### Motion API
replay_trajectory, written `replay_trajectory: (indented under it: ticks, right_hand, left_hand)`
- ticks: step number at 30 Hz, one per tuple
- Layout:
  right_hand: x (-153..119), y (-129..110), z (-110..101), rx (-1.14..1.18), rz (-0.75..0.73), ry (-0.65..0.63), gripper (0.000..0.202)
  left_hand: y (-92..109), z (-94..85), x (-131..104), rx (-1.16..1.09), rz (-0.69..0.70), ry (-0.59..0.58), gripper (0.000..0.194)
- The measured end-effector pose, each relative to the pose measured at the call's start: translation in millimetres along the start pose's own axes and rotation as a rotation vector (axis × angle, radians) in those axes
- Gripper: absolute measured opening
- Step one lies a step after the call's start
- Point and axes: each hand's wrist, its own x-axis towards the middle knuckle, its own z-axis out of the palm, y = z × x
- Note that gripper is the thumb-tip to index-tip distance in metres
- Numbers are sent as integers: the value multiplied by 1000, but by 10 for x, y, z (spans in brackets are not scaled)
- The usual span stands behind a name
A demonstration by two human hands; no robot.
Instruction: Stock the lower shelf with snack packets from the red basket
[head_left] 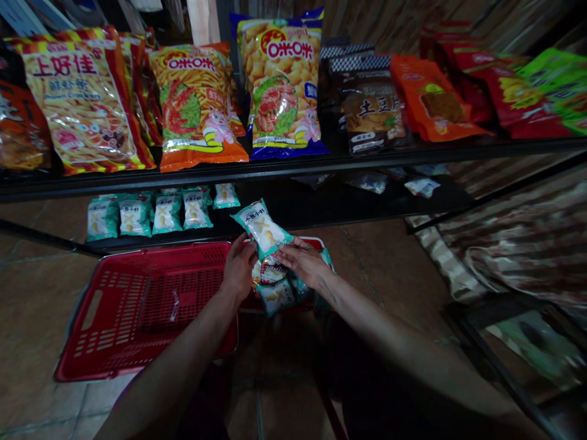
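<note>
A small white and teal snack bag [262,228] is tilted between my two hands, above a red basket holding more bags. My left hand [240,269] has its fingers closed at the bag's lower left side. At its lower right end, my right hand [304,261] pinches the edge. Below them, several snack bags [277,297] fill the basket, whose rim [312,240] is mostly hidden. To the left on the lower shelf stands a row of matching snack bags [166,212], upright side by side.
A second red basket [96,318] rests on the tiled floor at the left, a small clear wrapper [175,304] inside. The black upper shelf [202,177] carries large snack bags [282,85] above my hands. Small packets [422,186] lie on the lower shelf's right side.
</note>
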Motion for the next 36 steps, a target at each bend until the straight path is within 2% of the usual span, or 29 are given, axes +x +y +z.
replay_trajectory:
  ticks: [7,19,26,32,36]
  right_hand:
    - [-45,-13,22,-36,52,-27,33]
    - [-49,10,-36,-110,38,-14,35]
    - [-47,11,-38,-172,6,-23,33]
    - [-54,4,-31,-211,25,-12,30]
    - [-36,7,-44,-253,16,-9,28]
  left_hand:
    - [97,19,45,-30,18,64,45]
    - [166,71,-12,11,55,36,47]
    - [232,25,46,2,49,50,34]
    - [378,-11,109,-34,77,150,12]
    - [434,-34,126,-24,46,173,8]
